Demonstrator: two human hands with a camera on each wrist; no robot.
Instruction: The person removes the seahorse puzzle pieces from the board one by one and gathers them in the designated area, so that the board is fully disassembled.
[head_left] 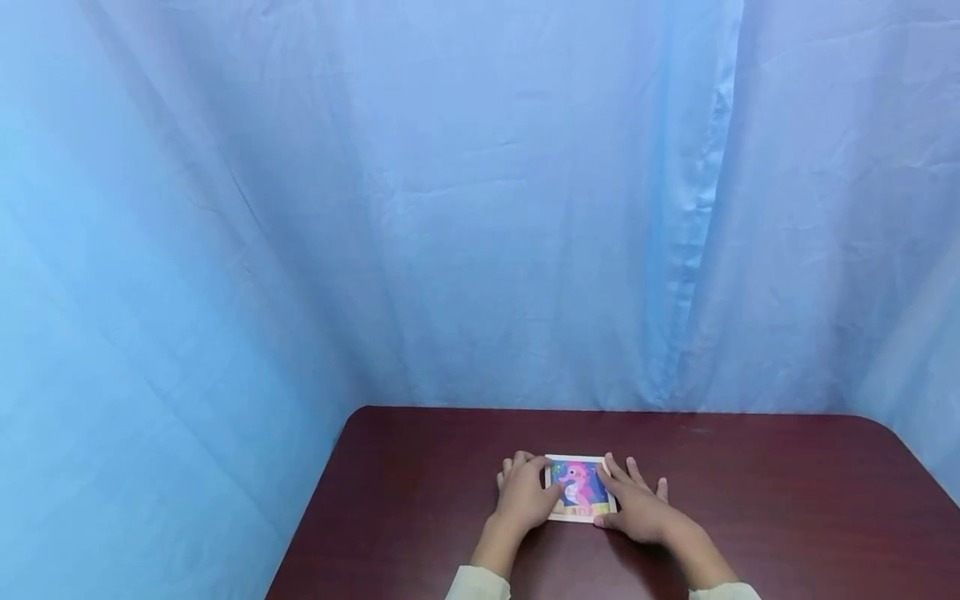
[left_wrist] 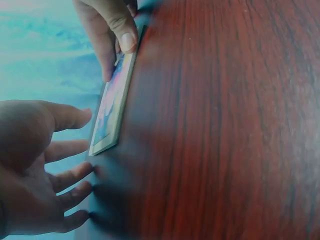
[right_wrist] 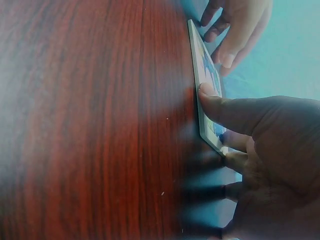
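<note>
Fingers, right hand (head_left: 636, 510): pinching the seahorse board (head_left: 577, 483) by its right side, thumb at the near corner, fingertips at the far one
Fingers, left hand (head_left: 523, 493): spread loose by the board's left edge, not gripping; honestly can't tell from my end if they touch
Seahorse board: lying on the dark red table (head_left: 420, 508), between both hands
Backdrop: I've got blue curtains (head_left: 510, 233) behind the table
</note>
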